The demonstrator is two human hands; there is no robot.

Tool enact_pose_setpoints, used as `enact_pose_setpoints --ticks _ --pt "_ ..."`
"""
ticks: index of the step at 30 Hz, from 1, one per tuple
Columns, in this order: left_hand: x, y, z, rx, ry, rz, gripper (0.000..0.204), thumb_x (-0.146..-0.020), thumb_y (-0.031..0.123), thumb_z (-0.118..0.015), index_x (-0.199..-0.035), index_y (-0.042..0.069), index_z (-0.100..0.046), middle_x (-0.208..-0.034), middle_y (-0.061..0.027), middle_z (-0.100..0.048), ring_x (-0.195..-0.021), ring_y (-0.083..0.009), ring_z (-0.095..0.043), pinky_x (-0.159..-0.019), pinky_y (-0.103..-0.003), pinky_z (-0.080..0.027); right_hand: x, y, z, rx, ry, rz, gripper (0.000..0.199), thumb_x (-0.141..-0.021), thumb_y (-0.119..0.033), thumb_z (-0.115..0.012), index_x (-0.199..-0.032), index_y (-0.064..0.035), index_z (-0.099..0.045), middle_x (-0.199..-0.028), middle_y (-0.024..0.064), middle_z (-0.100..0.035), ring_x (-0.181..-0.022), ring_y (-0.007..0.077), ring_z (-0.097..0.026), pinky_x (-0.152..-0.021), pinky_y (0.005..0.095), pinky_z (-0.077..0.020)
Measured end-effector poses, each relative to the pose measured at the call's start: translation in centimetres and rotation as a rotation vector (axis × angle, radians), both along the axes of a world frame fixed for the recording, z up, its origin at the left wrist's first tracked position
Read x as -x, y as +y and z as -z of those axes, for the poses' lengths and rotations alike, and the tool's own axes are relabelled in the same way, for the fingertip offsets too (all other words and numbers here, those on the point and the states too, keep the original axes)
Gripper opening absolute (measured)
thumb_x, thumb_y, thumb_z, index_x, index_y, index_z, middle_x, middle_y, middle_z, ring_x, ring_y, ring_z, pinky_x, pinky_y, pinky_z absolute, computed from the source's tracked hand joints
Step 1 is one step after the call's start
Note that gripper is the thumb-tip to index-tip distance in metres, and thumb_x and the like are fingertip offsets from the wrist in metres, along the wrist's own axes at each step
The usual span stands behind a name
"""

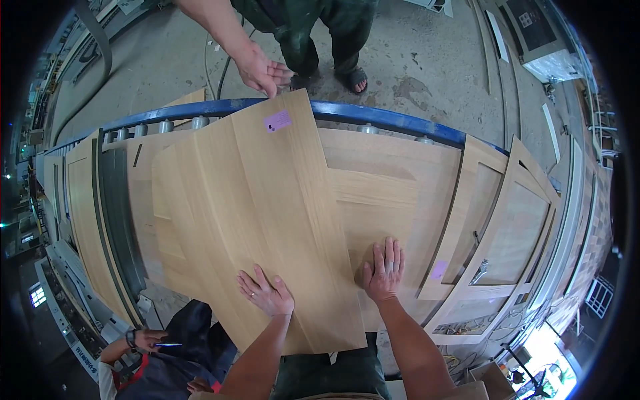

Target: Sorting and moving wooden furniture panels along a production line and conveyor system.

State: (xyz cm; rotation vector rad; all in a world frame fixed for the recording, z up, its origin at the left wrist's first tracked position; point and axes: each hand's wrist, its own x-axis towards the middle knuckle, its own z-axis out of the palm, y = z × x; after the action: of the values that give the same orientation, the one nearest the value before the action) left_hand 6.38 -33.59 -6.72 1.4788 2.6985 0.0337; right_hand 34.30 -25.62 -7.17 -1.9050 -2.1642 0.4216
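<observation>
A large light wood panel (267, 193) lies slanted over other wooden boards in front of me, with a purple label (278, 121) near its far corner. My left hand (267, 293) rests flat on this panel near its close end, fingers spread and holding nothing. Just right of the panel's long edge, my right hand (385, 270) presses palm down on a lower wood board (377, 193); its fingers are straight. Across from me, a co-worker's hand (261, 69) is at the panel's far corner, fingers extended; whether it touches is unclear.
A blue-railed roller conveyor (400, 121) carries the boards. Framed wood panels (520, 213) lean at the right, and a dark green padded piece (121, 213) stands at the left. At lower left, another person's hand (148, 339) holds a pen.
</observation>
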Motion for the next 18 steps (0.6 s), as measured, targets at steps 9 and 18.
enact_pose_setpoints --ticks 9,18 --pt "-0.02 0.12 -0.11 -0.005 -0.011 0.01 0.064 -0.102 0.042 -0.041 -0.158 0.013 -0.028 -0.161 -0.0303 -0.019 -0.148 -0.0506 -0.018 -0.117 -0.064 -0.013 -0.02 -0.07 0.0 0.016 0.003 -0.002 0.057 -0.093 -0.029 -0.058 -0.145 -0.0095 -0.046 -0.154 0.023 -0.039 -0.144 0.0436 -0.034 -0.117 0.0572 -0.0254" --pt "0.02 0.09 -0.07 -0.006 -0.02 0.0 0.065 -0.102 0.043 -0.041 -0.158 0.012 -0.03 -0.161 -0.0306 -0.019 -0.149 -0.0499 -0.017 -0.118 -0.063 -0.012 0.0 -0.16 0.17 0.025 0.019 0.015 0.06 -0.091 -0.03 -0.061 -0.147 -0.0131 -0.045 -0.155 0.0211 -0.038 -0.145 0.0428 -0.033 -0.118 0.0573 -0.0241"
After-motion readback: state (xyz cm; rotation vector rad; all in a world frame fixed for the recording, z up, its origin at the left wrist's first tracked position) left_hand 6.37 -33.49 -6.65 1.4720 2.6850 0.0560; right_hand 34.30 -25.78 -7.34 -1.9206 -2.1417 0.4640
